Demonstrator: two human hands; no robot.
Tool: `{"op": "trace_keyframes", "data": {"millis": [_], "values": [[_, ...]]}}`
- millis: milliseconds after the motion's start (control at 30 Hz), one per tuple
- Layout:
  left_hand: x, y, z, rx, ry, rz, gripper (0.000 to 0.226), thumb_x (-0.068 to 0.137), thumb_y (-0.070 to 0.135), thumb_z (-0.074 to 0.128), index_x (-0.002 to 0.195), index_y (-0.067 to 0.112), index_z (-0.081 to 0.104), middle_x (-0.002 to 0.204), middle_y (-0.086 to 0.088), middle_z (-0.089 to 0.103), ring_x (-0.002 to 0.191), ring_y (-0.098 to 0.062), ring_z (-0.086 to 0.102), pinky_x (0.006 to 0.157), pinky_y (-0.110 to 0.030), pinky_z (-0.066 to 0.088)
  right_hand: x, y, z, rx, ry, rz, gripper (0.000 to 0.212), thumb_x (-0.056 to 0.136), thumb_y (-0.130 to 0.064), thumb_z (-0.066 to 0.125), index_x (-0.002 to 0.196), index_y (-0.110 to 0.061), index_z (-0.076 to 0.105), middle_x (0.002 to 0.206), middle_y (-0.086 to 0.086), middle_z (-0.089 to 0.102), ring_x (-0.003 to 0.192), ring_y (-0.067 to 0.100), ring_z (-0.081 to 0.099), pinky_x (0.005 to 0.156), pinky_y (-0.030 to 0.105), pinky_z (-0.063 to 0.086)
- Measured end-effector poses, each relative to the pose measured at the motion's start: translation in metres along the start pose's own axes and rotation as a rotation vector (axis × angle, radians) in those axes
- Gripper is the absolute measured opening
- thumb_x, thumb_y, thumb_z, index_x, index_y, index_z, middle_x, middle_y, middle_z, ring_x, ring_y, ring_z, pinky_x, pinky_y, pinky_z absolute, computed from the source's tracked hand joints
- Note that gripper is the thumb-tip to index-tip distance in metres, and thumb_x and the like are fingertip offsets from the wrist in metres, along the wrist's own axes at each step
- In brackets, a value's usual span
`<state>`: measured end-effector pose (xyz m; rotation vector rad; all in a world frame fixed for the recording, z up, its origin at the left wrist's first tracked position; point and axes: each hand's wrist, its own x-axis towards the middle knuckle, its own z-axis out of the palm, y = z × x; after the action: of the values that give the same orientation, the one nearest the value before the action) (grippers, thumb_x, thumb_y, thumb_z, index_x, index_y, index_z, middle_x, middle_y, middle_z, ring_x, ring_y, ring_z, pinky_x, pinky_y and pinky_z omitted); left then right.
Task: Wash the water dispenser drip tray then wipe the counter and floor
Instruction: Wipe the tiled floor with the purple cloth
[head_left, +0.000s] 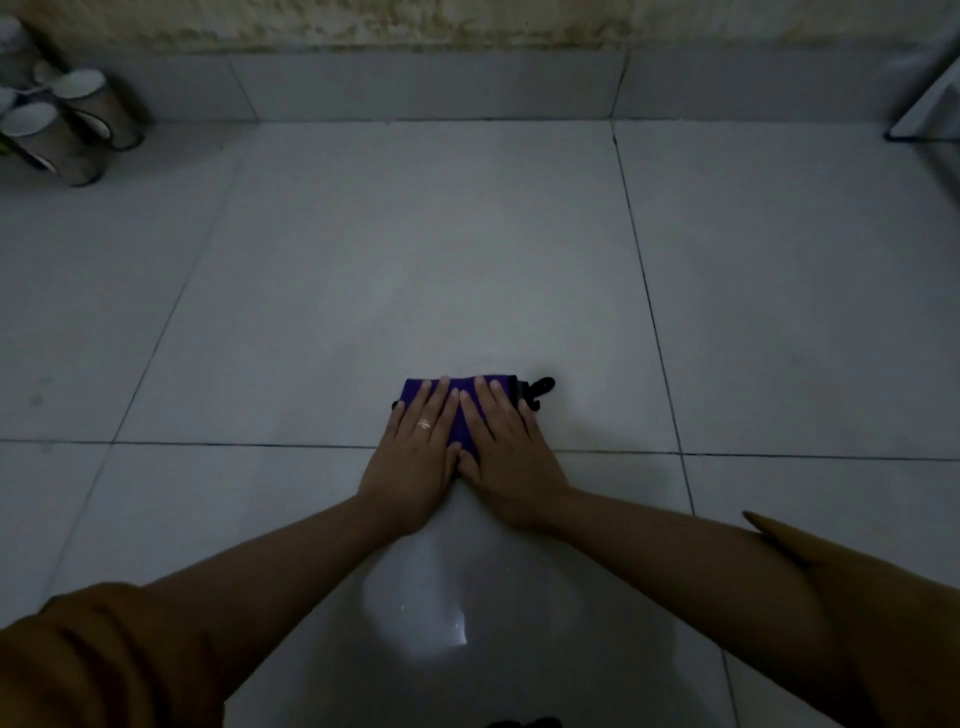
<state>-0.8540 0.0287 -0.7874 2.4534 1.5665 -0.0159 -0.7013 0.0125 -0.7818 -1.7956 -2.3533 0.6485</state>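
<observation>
A folded purple cloth (462, 410) lies flat on the grey tiled floor (415, 260), with a black loop or clip (540, 391) sticking out at its right end. My left hand (415, 447), a ring on one finger, presses palm-down on the cloth's left part. My right hand (506, 447) presses palm-down on its right part, thumbs touching. Both arms reach forward from orange-brown sleeves. Much of the cloth is hidden under the hands. No drip tray is in view.
Several cylindrical containers with white tops (62, 124) stand at the far left by the wall. A grey skirting tile (415, 85) runs along the stained wall. A white object's edge (930, 98) shows at the far right. A shiny wet patch (441, 613) lies between my arms.
</observation>
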Motion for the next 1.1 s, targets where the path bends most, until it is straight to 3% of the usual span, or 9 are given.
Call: {"op": "trace_keyframes", "data": {"millis": [400, 733, 1100], "values": [[0.146, -0.037, -0.032, -0.051, 0.087, -0.051, 0.057, 0.100, 0.027, 0.028, 0.151, 0.012, 0.007, 0.160, -0.004, 0.003, 0.148, -0.019, 0.000, 0.118, -0.037, -0.001, 0.147, 0.050, -0.045, -0.067, 0.125, -0.009, 0.062, 0.098, -0.039, 0.033, 0.151, -0.015, 0.011, 0.160, 0.005, 0.004, 0.148, 0.018, 0.000, 0.118, 0.036, -0.002], [0.272, -0.090, -0.053, -0.028, 0.124, -0.040, 0.054, 0.101, 0.028, 0.023, 0.151, 0.012, 0.007, 0.160, -0.006, 0.006, 0.148, -0.021, 0.002, 0.120, -0.038, 0.002, 0.277, 0.085, -0.077, -0.063, 0.144, -0.013, 0.062, 0.099, -0.044, 0.025, 0.151, -0.016, 0.006, 0.161, 0.005, 0.000, 0.148, 0.018, -0.003, 0.118, 0.037, -0.004], [0.311, -0.104, -0.063, -0.022, 0.133, -0.041, 0.054, 0.102, 0.029, 0.021, 0.151, 0.011, 0.007, 0.160, -0.006, 0.006, 0.148, -0.021, 0.002, 0.119, -0.038, 0.002, 0.315, 0.092, -0.091, -0.063, 0.148, 0.000, 0.062, 0.099, -0.044, 0.023, 0.151, -0.016, 0.006, 0.161, 0.006, 0.000, 0.148, 0.019, -0.003, 0.118, 0.038, -0.003]]}}
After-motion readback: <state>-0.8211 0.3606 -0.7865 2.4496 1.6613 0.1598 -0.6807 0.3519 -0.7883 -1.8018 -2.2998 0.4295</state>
